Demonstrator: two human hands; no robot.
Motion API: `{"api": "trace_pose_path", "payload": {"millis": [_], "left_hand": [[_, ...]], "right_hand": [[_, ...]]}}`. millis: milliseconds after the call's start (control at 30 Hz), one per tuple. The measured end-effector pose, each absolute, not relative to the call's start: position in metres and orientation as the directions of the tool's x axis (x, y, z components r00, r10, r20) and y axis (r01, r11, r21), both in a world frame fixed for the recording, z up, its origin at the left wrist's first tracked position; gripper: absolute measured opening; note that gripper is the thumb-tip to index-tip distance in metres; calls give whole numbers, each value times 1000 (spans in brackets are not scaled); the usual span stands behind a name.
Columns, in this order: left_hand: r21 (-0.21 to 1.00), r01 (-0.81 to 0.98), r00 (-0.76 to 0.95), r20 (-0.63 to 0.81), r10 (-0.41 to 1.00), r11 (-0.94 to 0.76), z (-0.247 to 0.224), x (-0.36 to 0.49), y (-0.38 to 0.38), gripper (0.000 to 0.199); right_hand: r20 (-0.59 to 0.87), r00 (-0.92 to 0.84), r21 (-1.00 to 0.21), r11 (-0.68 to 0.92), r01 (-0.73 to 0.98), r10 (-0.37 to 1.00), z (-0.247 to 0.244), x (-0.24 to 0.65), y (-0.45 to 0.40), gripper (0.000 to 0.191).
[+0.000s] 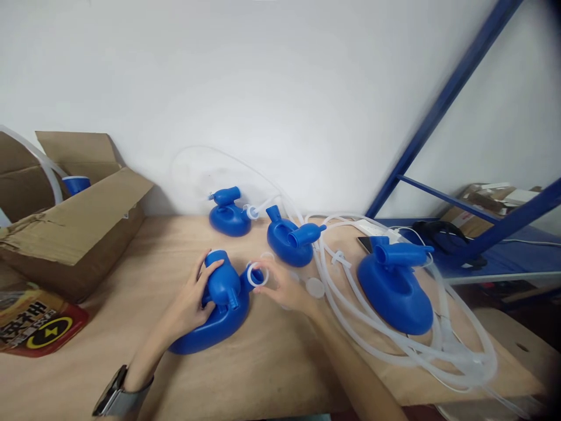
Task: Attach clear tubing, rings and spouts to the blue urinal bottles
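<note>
A blue plastic urinal bottle lies on the table in front of me. My left hand is closed around its rounded blue funnel piece, which sits on top. My right hand pinches a white plastic ring at the bottle's side spout. The ring is at the spout's mouth; whether it is seated there I cannot tell. Just right of my right hand lies a translucent round disc. Other clear pieces beside it are partly hidden by that hand.
More blue bottles, one at the back, one mid-table and one at right, stand among coiled clear tubing. An open cardboard box and a red-yellow labelled container are at left. A blue metal frame rises at right.
</note>
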State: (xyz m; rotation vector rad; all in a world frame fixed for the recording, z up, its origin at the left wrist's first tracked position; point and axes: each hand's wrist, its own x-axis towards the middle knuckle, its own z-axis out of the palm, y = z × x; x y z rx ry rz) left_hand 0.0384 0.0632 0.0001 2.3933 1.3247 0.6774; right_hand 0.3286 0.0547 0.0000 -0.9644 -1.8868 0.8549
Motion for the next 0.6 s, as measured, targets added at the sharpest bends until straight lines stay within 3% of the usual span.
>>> {"api": "trace_pose_path", "payload": {"millis": [67, 133, 267, 600], "left_hand": [[501, 695, 454, 248, 856, -515, 1, 38, 62, 85], [511, 692, 453, 241, 858, -510, 1, 37, 62, 84], [526, 690, 448, 229, 864, -497, 0, 34, 64, 85], [523, 683, 443, 258, 859, -509, 0, 34, 64, 83]], "right_hand": [[320, -400, -833, 456, 314, 859, -2, 333, 60, 61], [270, -485, -821, 462, 335, 832, -1, 338, 66, 67], [225, -624, -804, 505, 316, 749, 0, 348, 74, 56], [121, -700, -702, 559, 442, 704, 27, 347, 85, 60]]}}
